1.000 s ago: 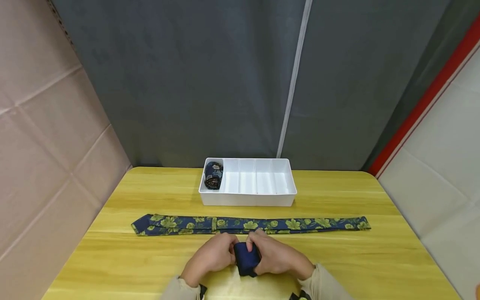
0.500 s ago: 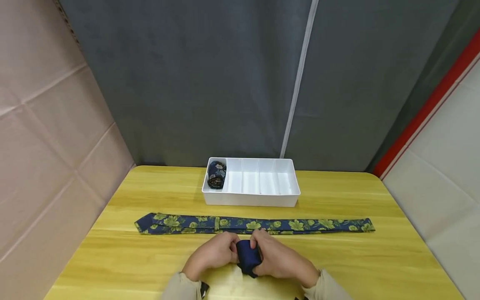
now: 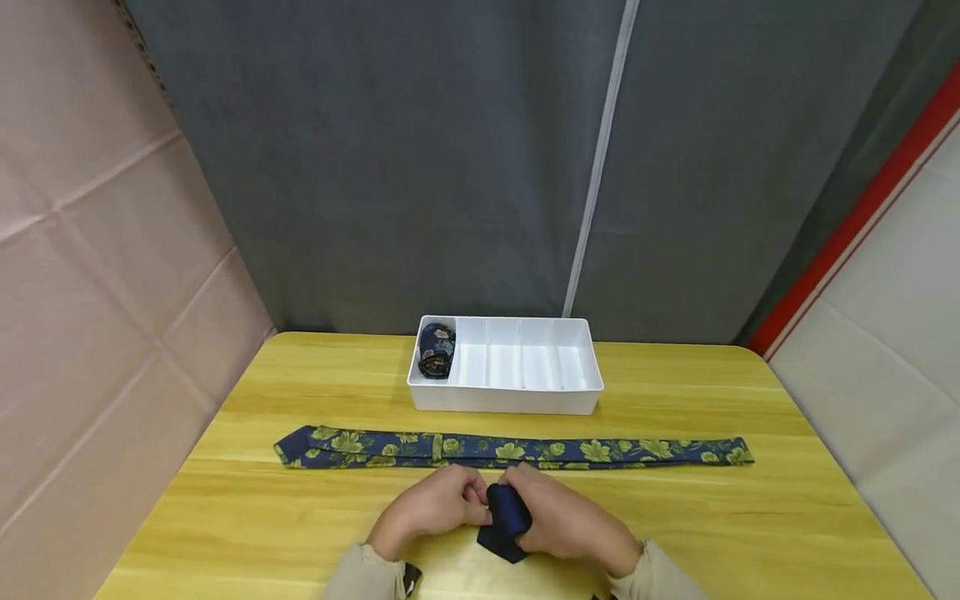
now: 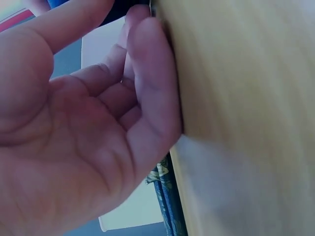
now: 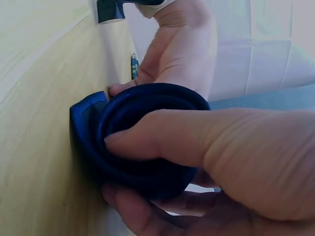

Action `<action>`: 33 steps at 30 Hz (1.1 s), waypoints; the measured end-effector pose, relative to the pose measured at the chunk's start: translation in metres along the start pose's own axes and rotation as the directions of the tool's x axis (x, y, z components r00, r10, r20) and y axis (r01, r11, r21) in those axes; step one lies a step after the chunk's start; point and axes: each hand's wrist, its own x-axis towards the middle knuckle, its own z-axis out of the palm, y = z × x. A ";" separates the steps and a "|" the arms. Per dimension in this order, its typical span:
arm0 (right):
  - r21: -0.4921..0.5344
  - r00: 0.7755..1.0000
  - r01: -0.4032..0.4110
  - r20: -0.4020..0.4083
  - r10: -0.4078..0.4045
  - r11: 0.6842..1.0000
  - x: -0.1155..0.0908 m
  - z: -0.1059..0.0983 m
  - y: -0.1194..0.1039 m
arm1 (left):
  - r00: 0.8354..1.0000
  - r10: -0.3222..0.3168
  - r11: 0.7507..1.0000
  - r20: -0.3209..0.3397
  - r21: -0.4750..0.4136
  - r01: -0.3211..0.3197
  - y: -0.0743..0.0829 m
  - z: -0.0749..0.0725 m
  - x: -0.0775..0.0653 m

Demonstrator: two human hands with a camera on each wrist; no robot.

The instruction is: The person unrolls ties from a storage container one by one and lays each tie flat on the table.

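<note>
A navy necktie (image 3: 513, 508), rolled into a coil, is held between both hands close over the table. Its pointed end (image 3: 501, 546) sticks out from the roll toward the person. The right hand (image 3: 564, 518) grips the coil from the right; in the right wrist view its thumb (image 5: 152, 135) presses into the spiral while the fingers curl underneath. From the left side, the left hand (image 3: 437, 504) pinches at the roll's edge, fingers bent, fingertips partly hidden in its wrist view. Just beyond the hands, a navy necktie with yellow-green flowers (image 3: 592, 451) lies stretched out flat.
Behind the floral necktie stands a white divided box (image 3: 506, 400). A rolled dark floral necktie (image 3: 437, 350) sits in its leftmost compartment. A grey curtain (image 3: 420, 167) hangs behind the wooden table (image 3: 225, 517), with pale sheets on both sides.
The navy roll has turned in the hands, so its pointed end now shows below it. The left thumb has come forward against the roll. The camera view has shifted slightly.
</note>
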 end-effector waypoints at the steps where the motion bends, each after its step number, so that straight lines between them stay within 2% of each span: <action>1: -0.010 1.000 0.002 -0.010 -0.002 1.000 0.000 0.001 0.001 | 1.000 0.001 1.000 -0.002 0.009 -0.001 0.000 0.001 0.000; 7: -0.034 0.999 -0.015 -0.046 0.013 0.999 0.001 0.004 0.003 | 0.998 -0.019 0.993 -0.068 0.117 0.026 0.006 0.011 0.002; 11: 0.038 0.999 -0.033 -0.040 0.035 0.999 0.001 0.003 0.004 | 0.985 -0.053 0.978 -0.162 0.189 0.084 0.014 0.019 0.002; 14: 0.084 0.999 -0.034 -0.026 0.036 0.996 0.002 0.002 0.005 | 0.974 -0.071 0.958 -0.214 0.256 0.126 0.018 0.023 0.001; 18: 0.103 0.999 -0.034 -0.006 0.035 0.994 0.003 0.002 0.003 | 0.970 -0.077 0.940 -0.231 0.308 0.148 0.021 0.027 0.000; 22: 0.090 0.999 -0.043 -0.002 0.043 0.995 0.002 0.004 0.003 | 0.972 -0.064 0.939 -0.228 0.315 0.136 0.019 0.029 -0.001; 28: -0.045 0.998 -0.047 -0.036 0.046 0.998 0.000 0.008 0.001 | 0.975 -0.057 0.938 -0.215 0.324 0.127 0.019 0.027 -0.004; 33: -0.195 0.998 -0.053 -0.049 0.044 0.979 -0.002 0.008 -0.003 | 0.975 -0.086 0.934 -0.206 0.325 0.151 0.021 0.025 -0.004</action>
